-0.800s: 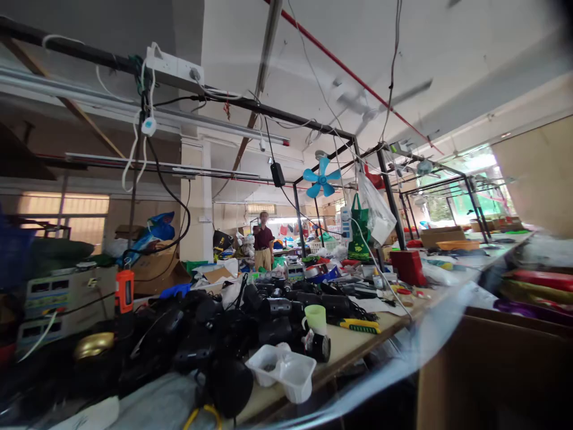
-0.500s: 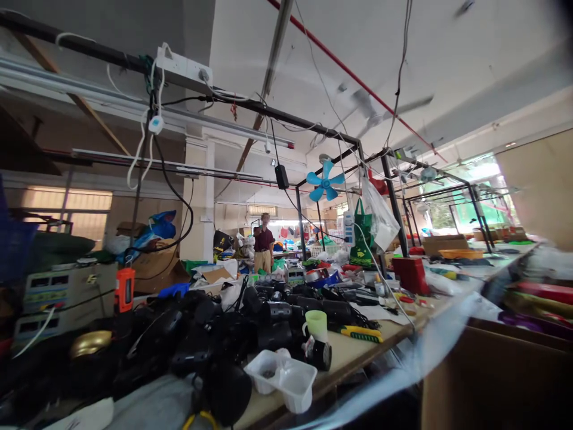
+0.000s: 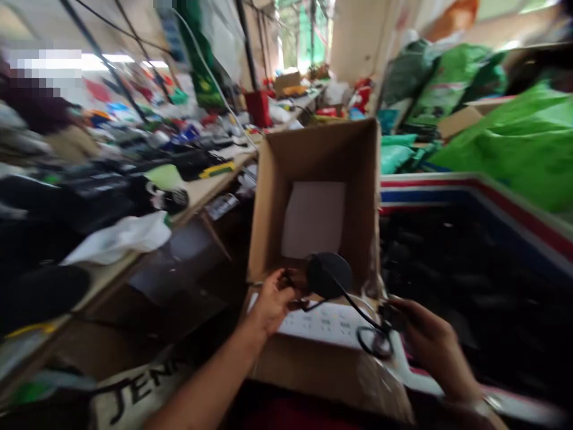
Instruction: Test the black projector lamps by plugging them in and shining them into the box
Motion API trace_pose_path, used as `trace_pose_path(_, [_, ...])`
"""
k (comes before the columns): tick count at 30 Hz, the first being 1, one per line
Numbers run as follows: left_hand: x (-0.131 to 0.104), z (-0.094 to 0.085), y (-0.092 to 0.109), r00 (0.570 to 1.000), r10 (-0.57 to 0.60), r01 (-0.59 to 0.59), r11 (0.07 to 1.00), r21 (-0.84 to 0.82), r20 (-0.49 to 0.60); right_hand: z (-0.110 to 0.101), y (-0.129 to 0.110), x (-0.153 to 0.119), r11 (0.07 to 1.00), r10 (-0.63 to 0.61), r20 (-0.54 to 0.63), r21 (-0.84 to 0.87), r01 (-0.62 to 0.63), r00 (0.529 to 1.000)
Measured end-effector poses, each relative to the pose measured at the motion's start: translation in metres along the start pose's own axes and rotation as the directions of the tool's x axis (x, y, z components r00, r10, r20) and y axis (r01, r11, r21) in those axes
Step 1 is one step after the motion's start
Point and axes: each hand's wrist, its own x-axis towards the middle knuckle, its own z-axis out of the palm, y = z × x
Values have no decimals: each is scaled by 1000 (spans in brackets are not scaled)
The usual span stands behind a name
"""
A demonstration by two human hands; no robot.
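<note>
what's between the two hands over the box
In the head view a thin black cord spans the gap from the round black piece at the left hand to the right hand, looping low over the cardboard box.

The bench (image 3: 203,188) carries a pale green cup (image 3: 165,177), a white bag (image 3: 117,237), and, it seems, black devices (image 3: 89,197).

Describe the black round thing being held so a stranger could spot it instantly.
Start at the open cardboard box in the middle. At its near edge, the left hand holds a black round device; its thin black cable runs to the right hand. It is the only dark disc over the box.
</note>
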Motion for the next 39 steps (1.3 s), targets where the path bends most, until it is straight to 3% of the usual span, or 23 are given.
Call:
trace_pose_path(2, [11, 0, -6, 1000, -17, 17, 999, -38, 12, -11, 2, -17, 997, 75, 91, 23, -77, 993])
trace_pose_path(4, [16, 1, -7, 1000, -19, 20, 998, -57, 22, -7, -1, -18, 993, 97, 147, 55, -106, 984])
trace_pose_path(13, [26, -4, -8, 1000, -25, 26, 996, -80, 9, 22, -17, -3, 999, 18, 283, -32, -9, 959])
trace_pose_path(19, [29, -10, -10, 999, -50, 50, 993, -108, 5, 31, -36, -3, 998, -16, 433, -55, 44, 901])
trace_pose_path(24, [31, -13, -13, 998, -66, 64, 990, -128, -14, 34, -36, -5, 990, -49, 457, -96, 104, 888])
trace_pose_path(29, [36, -17, -14, 999, -39, 36, 989, -146, -17, 40, -31, -19, 964, -162, 509, -103, 246, 846])
trace_pose_path(31, [40, -20, -13, 1000, -13, 11, 990, -141, -15, 44, -25, -27, 953, -185, 487, -125, 277, 854])
trace_pose_path(35, [49, -29, -7, 998, 50, -54, 991, -122, -31, 49, -16, -35, 956, -158, 450, -154, 251, 879])
trace_pose_path(39, [56, -32, 0, 994, 101, -106, 989, -107, -50, 50, -7, -34, 956, -144, 461, -165, 244, 876])
